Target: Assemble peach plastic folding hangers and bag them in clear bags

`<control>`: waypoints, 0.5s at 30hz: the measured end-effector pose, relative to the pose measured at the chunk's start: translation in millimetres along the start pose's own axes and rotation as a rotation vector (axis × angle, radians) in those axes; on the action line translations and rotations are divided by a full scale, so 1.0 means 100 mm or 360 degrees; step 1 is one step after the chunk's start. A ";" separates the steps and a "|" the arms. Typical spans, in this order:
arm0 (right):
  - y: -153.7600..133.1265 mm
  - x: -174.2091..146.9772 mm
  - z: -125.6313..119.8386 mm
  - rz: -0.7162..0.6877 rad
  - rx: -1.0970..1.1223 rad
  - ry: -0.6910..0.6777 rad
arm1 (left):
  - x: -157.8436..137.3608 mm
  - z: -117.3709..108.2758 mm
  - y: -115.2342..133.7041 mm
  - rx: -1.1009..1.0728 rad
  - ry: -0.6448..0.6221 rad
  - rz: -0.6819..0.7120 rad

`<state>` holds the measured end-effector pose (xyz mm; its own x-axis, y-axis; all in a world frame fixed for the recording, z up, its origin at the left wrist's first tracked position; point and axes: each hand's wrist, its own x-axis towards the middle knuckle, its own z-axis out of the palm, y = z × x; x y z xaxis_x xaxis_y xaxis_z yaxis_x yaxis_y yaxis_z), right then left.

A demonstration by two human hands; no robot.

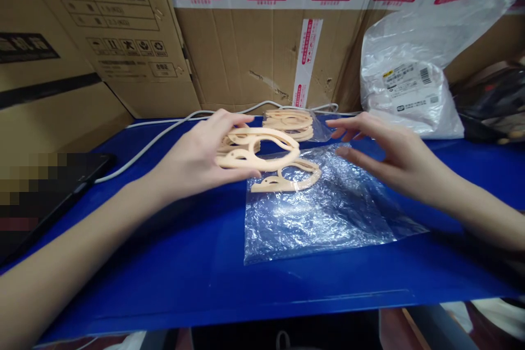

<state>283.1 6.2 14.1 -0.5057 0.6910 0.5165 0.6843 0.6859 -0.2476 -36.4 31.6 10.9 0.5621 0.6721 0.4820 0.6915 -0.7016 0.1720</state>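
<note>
My left hand (200, 150) is closed around a beige folding hanger (266, 163), with more of the same kind partly visible behind it, between thumb and fingers. Just below and to the right, a single beige hanger (293, 185) rests flat at a clear plastic bag (311, 224); I cannot tell if it is inside or on top. My right hand (381, 150) hovers over the bag's far right part, thumb and fingers apart, holding nothing. Behind the held pieces, several more beige hangers (289, 120) lie bundled in a clear wrapper.
Everything lies on a blue tabletop (172, 279). A dark tablet-like device (53, 197) is at the left, with a white cable (143, 153) running behind my left hand. Cardboard boxes (246, 54) wall off the back. A white plastic mailer bag (414, 82) stands at the back right.
</note>
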 end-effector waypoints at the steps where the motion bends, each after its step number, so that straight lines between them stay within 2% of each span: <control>1: -0.08 -0.01 0.02 -0.0069 0.0028 -0.0035 | -0.01 0.03 0.10 -0.0014 0.0011 0.0071; 4: -0.28 -0.05 0.10 -0.0253 0.0010 -0.0123 | -0.04 0.12 0.34 -0.0037 -0.0008 0.0232; 8: -0.41 -0.08 0.19 -0.0398 -0.0135 -0.0161 | -0.09 0.22 0.48 -0.0018 0.0012 0.0388; 15: -0.46 -0.08 0.21 -0.0397 -0.0220 -0.0180 | -0.10 0.27 0.55 -0.0034 0.0054 0.0415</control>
<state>245.1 -25.8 4.0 -0.7171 0.5315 0.4509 0.5926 0.8054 -0.0070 7.9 -7.4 -8.0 0.7041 0.4600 0.5409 0.5154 -0.8551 0.0563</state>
